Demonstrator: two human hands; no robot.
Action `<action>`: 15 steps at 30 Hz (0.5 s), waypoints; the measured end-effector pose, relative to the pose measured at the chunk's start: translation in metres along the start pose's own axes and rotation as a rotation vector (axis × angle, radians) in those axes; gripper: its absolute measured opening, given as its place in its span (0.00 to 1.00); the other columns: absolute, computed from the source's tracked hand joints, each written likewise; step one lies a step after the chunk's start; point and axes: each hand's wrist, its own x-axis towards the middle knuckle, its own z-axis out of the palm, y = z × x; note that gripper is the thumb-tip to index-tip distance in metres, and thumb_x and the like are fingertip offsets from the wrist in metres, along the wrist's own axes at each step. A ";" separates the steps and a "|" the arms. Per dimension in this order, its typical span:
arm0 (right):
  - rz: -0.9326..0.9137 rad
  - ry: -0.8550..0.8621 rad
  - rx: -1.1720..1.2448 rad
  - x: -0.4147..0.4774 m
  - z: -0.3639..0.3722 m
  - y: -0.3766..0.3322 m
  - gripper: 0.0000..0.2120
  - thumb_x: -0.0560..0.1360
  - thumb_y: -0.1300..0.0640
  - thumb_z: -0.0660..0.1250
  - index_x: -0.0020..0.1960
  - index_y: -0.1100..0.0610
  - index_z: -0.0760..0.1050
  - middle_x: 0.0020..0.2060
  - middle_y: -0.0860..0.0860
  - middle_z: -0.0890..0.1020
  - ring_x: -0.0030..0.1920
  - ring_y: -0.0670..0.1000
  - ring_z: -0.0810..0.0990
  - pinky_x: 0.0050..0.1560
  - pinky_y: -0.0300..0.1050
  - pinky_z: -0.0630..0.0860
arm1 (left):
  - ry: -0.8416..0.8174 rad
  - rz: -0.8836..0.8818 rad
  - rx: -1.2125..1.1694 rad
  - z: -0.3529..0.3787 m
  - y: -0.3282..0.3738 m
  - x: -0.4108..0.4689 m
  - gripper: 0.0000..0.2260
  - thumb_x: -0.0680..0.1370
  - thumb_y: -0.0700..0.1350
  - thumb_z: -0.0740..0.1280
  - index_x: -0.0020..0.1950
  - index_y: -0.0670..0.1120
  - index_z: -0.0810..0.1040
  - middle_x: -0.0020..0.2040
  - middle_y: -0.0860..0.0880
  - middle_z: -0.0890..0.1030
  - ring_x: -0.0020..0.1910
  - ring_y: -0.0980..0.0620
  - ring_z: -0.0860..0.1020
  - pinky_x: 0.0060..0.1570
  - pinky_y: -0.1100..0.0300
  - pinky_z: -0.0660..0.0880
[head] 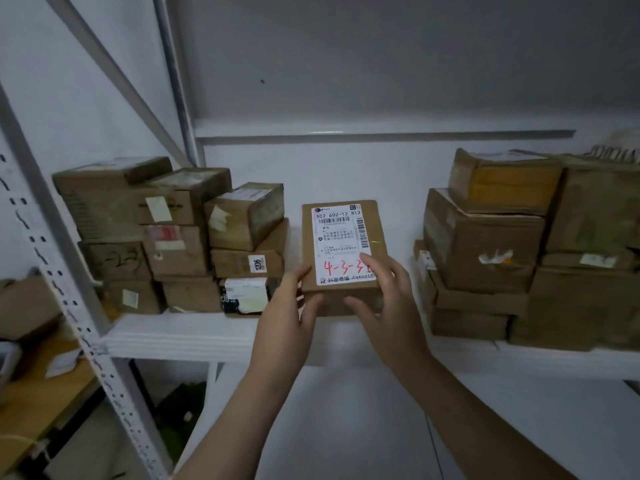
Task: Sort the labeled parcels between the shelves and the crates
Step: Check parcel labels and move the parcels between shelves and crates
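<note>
A flat brown cardboard parcel (341, 206) lies lengthwise in the gap between two stacks on the white shelf (173, 337). Its white shipping label carries a barcode and red handwriting reading 4-3-3. My left hand (287, 310) grips the parcel's near left corner, thumb on the top edge and fingers on the front face. My right hand (384, 299) holds the near right corner, with fingers over the label's lower right and the thumb on the front. Whether the parcel rests fully on the shelf cannot be told.
A stack of labelled cardboard boxes (180, 237) fills the shelf's left side and a taller stack (502, 244) fills the right. A perforated metal upright (69, 306) runs diagonally at left, with more boxes (24, 306) on a wooden board beyond it. Below is a lower white shelf (346, 410).
</note>
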 end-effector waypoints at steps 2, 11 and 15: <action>0.055 -0.044 -0.036 -0.007 0.014 0.005 0.26 0.73 0.60 0.71 0.69 0.50 0.68 0.70 0.53 0.65 0.69 0.50 0.67 0.61 0.44 0.74 | -0.018 0.017 0.075 0.004 -0.018 -0.003 0.16 0.79 0.41 0.64 0.66 0.51 0.70 0.56 0.58 0.74 0.52 0.60 0.76 0.47 0.70 0.73; 0.168 -0.048 -0.294 -0.012 0.067 0.022 0.22 0.76 0.55 0.68 0.67 0.50 0.68 0.69 0.53 0.63 0.62 0.55 0.73 0.50 0.49 0.78 | -0.082 0.052 0.315 0.005 -0.065 0.014 0.14 0.80 0.40 0.61 0.65 0.46 0.74 0.61 0.46 0.70 0.49 0.51 0.75 0.46 0.64 0.70; 0.183 -0.075 -0.385 -0.001 0.081 0.032 0.20 0.76 0.53 0.68 0.66 0.51 0.69 0.67 0.54 0.63 0.58 0.56 0.74 0.47 0.49 0.77 | -0.163 0.064 0.434 -0.001 -0.078 0.027 0.15 0.80 0.41 0.60 0.67 0.47 0.71 0.62 0.46 0.73 0.54 0.49 0.75 0.47 0.57 0.75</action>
